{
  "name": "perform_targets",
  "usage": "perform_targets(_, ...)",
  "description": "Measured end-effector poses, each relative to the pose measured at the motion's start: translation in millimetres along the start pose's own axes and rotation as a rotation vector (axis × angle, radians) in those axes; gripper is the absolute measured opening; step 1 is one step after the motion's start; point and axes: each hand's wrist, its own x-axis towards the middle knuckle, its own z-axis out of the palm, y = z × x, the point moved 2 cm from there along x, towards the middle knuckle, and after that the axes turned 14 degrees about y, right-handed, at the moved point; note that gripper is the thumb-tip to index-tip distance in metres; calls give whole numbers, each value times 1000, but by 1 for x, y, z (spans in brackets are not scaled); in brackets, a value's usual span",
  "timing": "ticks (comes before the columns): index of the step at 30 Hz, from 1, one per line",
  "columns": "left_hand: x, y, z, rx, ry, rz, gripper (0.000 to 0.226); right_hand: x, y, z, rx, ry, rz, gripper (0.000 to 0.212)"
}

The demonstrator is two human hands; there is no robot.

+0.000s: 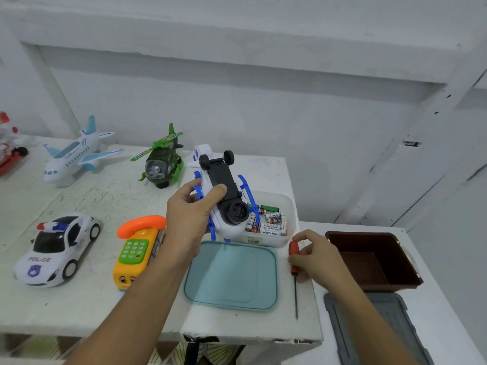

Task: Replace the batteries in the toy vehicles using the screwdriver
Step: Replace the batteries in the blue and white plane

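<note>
The left hand (192, 214) grips a white and blue plastic toy vehicle (224, 196) and holds it belly-up in the air, thumb laid across the side of its body. The toy's long black underside faces the camera, with two black wheels at the end farthest from the palm, a round black fitting at the near end, and blue curved skids sticking out on both sides. The right hand (316, 256) rests low on the white table (92, 299), its thumb and curled forefinger pinching the handle of a red-handled screwdriver (293, 256), whose thin dark shaft lies flat and points back toward the person. Between the two hands, just behind the toy, stands a clear plastic tub (263, 242) holding a loose heap of batteries (271, 225) (mostly white-labelled, one green). Below the left wrist lies a translucent teal rectangular lid (232, 275), flat on the table. Just beyond the right hand's knuckles sits a dark brown plastic bin (376, 259), its bare floor showing, and a grey plastic lid (382, 325) lies beside the right forearm. Out past the left hand stand a white police car (58, 248), a yellow telephone bus with an orange handset (139, 248), a green camouflage helicopter (160, 159) and a white and pale blue airliner (76, 154).
</note>
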Motion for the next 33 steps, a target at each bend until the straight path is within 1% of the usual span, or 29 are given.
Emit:
perform_targets(2, 0, 1, -2, 9, 10, 3, 26, 5, -3, -7, 64, 23, 35, 31)
perform_targets(4, 1, 3, -4, 2, 16, 3, 24, 13, -12, -19, 133, 92, 33, 33)
perform_targets(6, 2, 7, -6, -13, 23, 8, 22, 23, -32, -33, 153, 179, -52, 35)
perform_targets(8, 4, 11, -7, -12, 24, 17, 23, 29, -62, -41, 126, 214, -201, 40)
perform_targets(10, 7, 16, -8, -17, 23, 27, 22, 34, -92, -35, 105, 137, -357, 47)
perform_targets(12, 11, 23, -10, -24, 26, 44, 20, 38, -114, -14, 28, -1, -472, 48)
perform_targets(14, 15, 29, -12, -25, 37, 69, 18, 44, -125, 12, -116, -120, -551, 36)
perform_targets(16, 21, 36, -15, -29, 50, 86, 17, 50, -129, 33, -243, -196, -590, 23)
perform_targets(18, 28, 40, -18, -29, 64, 92, 18, 56, -127, 50, -315, -247, -591, 18)
perform_targets(20, 35, 42, -21, -23, 64, 92, 17, 60, -120, 64, -331, -276, -548, 22)
perform_targets(23, 46, 41, -20, -5, 41, 87, 16, 65, -106, 74, -261, -304, -468, 32)
perform_targets(27, 63, 42, -10, 34, -8, 58, 19, 73, -101, 69, -183, -328, -400, 28)
perform_targets(30, 74, 42, 2, 62, -43, 31, 22, 81, -106, 53, -71, -270, -340, 16)
perform_targets(32, 81, 42, 8, 100, -69, 28, 32, 83, -118, 40, 84, -156, -310, 9)
perform_targets(33, 84, 42, 12, 120, -82, 23, 38, 81, -127, 33, 203, -90, -301, 7)
